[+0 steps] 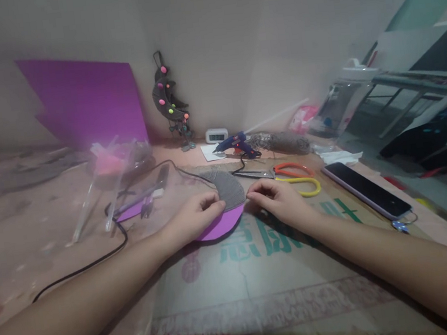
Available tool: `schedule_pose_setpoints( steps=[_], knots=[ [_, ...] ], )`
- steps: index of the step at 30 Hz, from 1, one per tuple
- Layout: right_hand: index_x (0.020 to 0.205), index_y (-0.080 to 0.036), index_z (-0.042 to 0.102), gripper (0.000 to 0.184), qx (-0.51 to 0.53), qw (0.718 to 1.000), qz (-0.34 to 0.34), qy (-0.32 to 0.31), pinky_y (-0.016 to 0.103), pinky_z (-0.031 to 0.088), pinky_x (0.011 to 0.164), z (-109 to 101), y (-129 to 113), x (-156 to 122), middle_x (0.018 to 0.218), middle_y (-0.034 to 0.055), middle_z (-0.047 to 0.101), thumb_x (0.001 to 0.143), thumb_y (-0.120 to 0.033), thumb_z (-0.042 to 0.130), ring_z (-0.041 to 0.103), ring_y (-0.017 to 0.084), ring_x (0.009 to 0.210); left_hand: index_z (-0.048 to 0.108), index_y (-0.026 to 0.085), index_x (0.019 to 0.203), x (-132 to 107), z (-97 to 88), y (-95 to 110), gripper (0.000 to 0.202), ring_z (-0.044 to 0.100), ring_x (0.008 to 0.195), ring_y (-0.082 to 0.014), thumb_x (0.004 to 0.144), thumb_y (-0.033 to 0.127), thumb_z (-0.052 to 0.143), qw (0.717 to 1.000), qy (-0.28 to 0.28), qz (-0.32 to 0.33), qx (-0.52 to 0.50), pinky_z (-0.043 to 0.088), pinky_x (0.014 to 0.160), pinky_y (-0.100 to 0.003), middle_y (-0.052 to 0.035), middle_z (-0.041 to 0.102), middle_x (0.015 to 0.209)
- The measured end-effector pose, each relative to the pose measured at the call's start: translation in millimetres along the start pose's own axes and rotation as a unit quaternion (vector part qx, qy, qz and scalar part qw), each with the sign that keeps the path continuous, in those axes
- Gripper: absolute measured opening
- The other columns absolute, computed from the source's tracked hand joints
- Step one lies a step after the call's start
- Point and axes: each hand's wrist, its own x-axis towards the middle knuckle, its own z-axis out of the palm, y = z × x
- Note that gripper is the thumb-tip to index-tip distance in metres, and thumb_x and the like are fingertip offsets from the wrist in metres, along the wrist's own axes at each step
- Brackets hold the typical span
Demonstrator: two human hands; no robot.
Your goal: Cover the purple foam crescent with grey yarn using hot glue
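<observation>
Bare forearms [80, 299] reach in from seven and five o'clock over a printed cardboard sheet [245, 281] on the desk [122, 321]. Just below the centre of the dial lies a crescent piece [231, 191]: its upper stretch is covered by close rows of grey yarn, while its lower end, towards six o'clock, is smooth, bare purple with a rounded edge. From the eight o'clock side, the left hand [194, 214] grasps the crescent's inner edge, thumb on top. From the four o'clock side, the right hand [280, 201] has thumb and forefinger pinched together at the outer edge; I cannot tell whether a strand lies between them.

Between two and three o'clock stands a clear jug [341, 101] with a white lid; small blue and pink patches show low on it, but whether inside or on the wall I cannot tell. Near nine o'clock, a clear plastic bag [140, 155] sits blurred around something pink. Scissors [298, 195] with orange and yellow handles lie near three o'clock; a blue glue gun [226, 143] rests near twelve.
</observation>
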Motion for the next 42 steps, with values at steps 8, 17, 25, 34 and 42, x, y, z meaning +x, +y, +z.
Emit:
schedule_pose_setpoints(
  steps=[8,17,25,34,42],
  knots=[
    [0.073,-0.02,0.061,0.016,-0.041,0.999,-0.017,0.03,0.027,0.045,0.063,-6,-3,-2,0.069,0.0012,0.064,0.084,-0.031,0.057,0.058,0.016,0.066,0.046,0.019,0.065,1,-2.9,-2,0.029,0.036,0.051,-0.0094,0.083,0.041,0.047,0.999,-0.028,-0.021,0.023,0.026,0.046,-0.021,0.0055,0.038,0.057],
    [0.097,-0.017,0.06,0.025,-0.041,0.994,-0.007,0.103,0.029,0.046,0.069,2,15,9,0.091,0.0051,0.064,0.09,-0.038,0.049,0.058,0.016,0.074,0.045,0.018,0.063,3,-2.6,-7,0.028,0.04,0.059,-0.0111,0.082,0.038,0.047,0.999,-0.028,0.032,-0.003,0.03,0.055,-0.023,0.0053,0.038,0.06],
    [0.09,-0.017,0.058,0.017,-0.178,0.968,-0.06,0.168,0.033,0.042,0.08,1,13,8,0.088,0.0072,0.061,0.092,-0.03,0.046,0.056,0.02,0.085,0.044,0.019,0.064,0,-4.9,-7,0.029,0.042,0.062,-0.0121,0.084,0.04,0.047,0.998,-0.026,0.048,0.018,0.031,0.059,-0.024,0.0052,0.041,0.061],
    [0.088,-0.018,0.058,0.018,-0.187,0.96,-0.06,0.201,0.032,0.043,0.076,-8,19,4,0.084,0.0066,0.061,0.093,-0.03,0.045,0.057,0.02,0.081,0.042,0.019,0.062,3,-4.1,-10,0.031,0.039,0.06,-0.0118,0.083,0.04,0.048,0.998,-0.023,0.048,0.017,0.029,0.057,-0.024,0.0051,0.037,0.06],
    [0.087,-0.018,0.059,0.021,-0.137,0.968,-0.074,0.196,0.032,0.044,0.078,-9,30,5,0.087,0.0068,0.065,0.092,-0.033,0.045,0.06,0.02,0.084,0.043,0.02,0.06,4,-2.0,-4,0.032,0.038,0.055,-0.0115,0.078,0.045,0.052,0.999,0.008,0.035,-0.002,0.028,0.053,-0.023,0.0056,0.039,0.056]
  ],
)
